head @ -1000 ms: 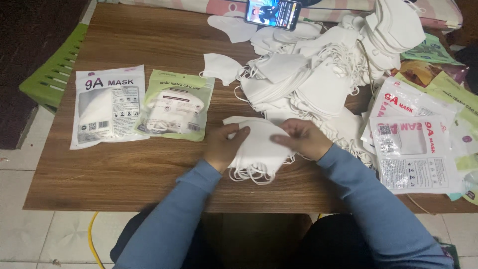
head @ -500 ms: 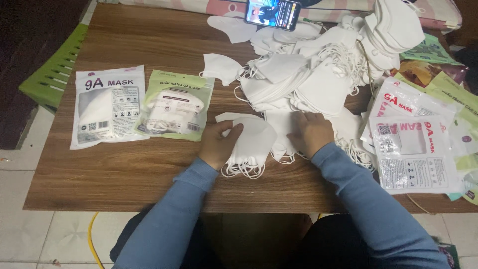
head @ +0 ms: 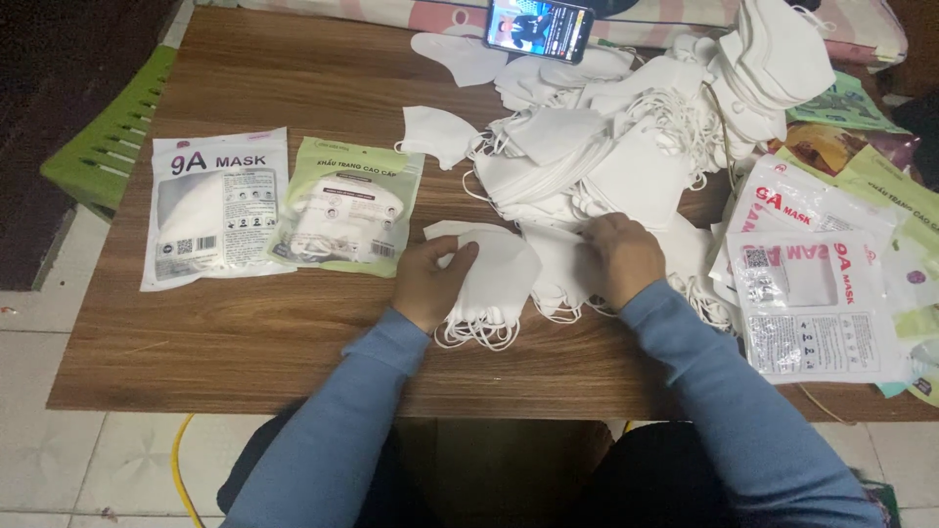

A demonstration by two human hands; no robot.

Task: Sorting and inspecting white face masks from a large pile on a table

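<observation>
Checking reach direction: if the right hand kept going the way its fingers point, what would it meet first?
Probably the loose heap of white masks: the right hand points up the table and already touches its near edge.

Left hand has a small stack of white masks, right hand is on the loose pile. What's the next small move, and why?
Probably lift one mask from the loose pile with the right hand and lay it on the stack under the left hand. The right fingertips already rest on a mask at the pile's near edge, and the left hand pins the stack flat, loops hanging toward the table edge.
</observation>
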